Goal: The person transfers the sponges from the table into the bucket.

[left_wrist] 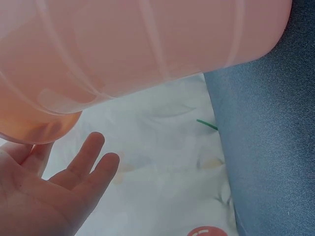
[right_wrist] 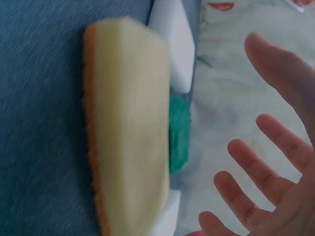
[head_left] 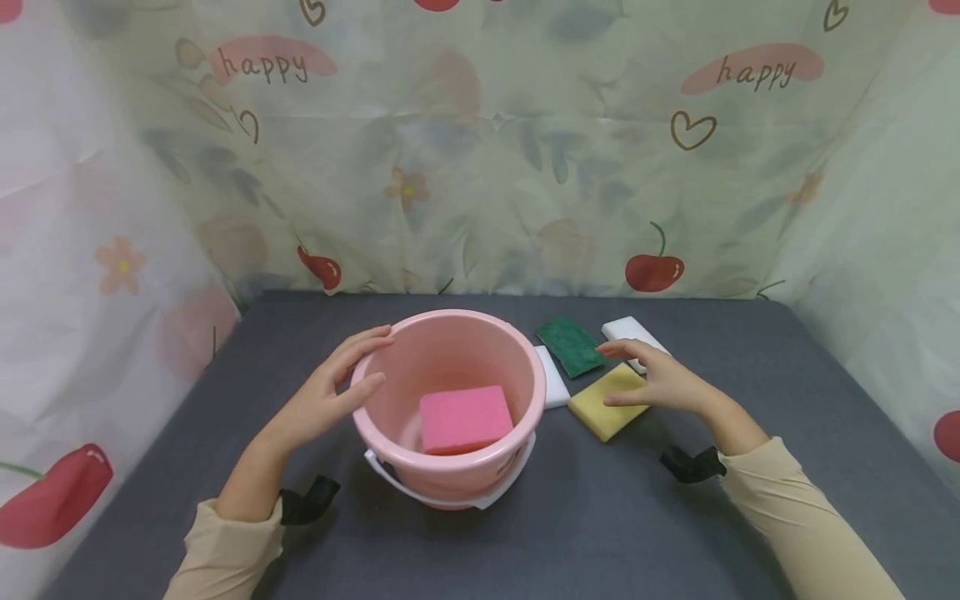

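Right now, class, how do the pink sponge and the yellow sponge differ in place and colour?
The pink sponge sits inside the pink bucket; the yellow sponge lies outside it, on the dark table. The pink sponge shows only pink faces, while the yellow sponge shows an orange lower layer in the right wrist view. Both are block-shaped, and neither is held.

Bucket (head_left: pixel 448 483) and sponges (head_left: pixel 606 408) on grey table (head_left: pixel 592 517)

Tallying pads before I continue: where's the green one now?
In the head view, the green pad lies right of the pink bucket, just beyond the yellow sponge.
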`<action>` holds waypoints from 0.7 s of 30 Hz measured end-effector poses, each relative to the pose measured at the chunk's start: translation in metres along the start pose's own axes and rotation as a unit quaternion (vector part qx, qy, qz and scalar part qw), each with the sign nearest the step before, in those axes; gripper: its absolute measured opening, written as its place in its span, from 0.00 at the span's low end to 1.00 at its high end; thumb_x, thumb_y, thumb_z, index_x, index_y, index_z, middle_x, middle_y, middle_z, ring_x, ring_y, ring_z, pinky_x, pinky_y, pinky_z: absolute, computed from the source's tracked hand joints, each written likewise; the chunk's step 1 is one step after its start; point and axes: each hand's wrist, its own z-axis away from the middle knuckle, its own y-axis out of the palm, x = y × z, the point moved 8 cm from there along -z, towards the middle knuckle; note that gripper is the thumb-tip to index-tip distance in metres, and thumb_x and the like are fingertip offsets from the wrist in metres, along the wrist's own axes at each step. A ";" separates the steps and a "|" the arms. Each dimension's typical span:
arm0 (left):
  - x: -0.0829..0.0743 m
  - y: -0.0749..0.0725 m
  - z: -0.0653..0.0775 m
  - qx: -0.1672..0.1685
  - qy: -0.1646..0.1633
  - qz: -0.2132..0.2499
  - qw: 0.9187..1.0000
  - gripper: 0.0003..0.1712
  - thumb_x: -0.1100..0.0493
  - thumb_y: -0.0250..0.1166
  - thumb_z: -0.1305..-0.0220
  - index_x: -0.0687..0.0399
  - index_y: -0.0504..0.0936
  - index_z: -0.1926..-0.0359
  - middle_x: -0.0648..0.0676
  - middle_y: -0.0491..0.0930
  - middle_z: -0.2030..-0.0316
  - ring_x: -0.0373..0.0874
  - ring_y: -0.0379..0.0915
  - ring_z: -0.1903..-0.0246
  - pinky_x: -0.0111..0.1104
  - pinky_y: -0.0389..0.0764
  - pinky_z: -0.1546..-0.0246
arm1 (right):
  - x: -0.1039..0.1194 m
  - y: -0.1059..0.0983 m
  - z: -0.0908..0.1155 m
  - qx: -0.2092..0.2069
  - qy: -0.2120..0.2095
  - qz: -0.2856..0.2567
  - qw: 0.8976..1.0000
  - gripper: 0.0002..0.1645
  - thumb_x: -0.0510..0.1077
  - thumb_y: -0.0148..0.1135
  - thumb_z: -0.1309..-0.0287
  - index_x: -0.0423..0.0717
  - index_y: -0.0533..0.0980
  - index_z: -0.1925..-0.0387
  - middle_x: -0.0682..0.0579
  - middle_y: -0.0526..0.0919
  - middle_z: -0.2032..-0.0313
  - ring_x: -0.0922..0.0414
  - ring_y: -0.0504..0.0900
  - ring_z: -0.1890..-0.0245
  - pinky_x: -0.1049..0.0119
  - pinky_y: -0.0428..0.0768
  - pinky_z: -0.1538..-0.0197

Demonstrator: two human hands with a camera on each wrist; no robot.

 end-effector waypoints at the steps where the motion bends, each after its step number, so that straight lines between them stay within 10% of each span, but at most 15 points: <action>1: 0.000 0.000 0.000 0.000 0.001 0.002 1.000 0.27 0.60 0.56 0.35 0.51 0.65 0.35 0.53 0.56 0.30 0.51 0.53 0.33 0.17 0.67 0.48 | -0.003 0.001 0.001 0.006 0.001 0.001 1.000 0.41 0.47 0.72 0.54 0.39 0.65 0.40 0.37 0.70 0.40 0.39 0.66 0.39 0.35 0.59 0.40; 21: 0.000 0.000 0.000 0.000 -0.003 0.010 1.000 0.27 0.60 0.56 0.35 0.52 0.65 0.35 0.53 0.55 0.30 0.51 0.53 0.33 0.17 0.67 0.48 | -0.040 0.013 0.010 0.067 0.013 0.024 0.997 0.55 0.50 0.76 0.63 0.37 0.59 0.35 0.36 0.63 0.36 0.37 0.58 0.35 0.40 0.59 0.38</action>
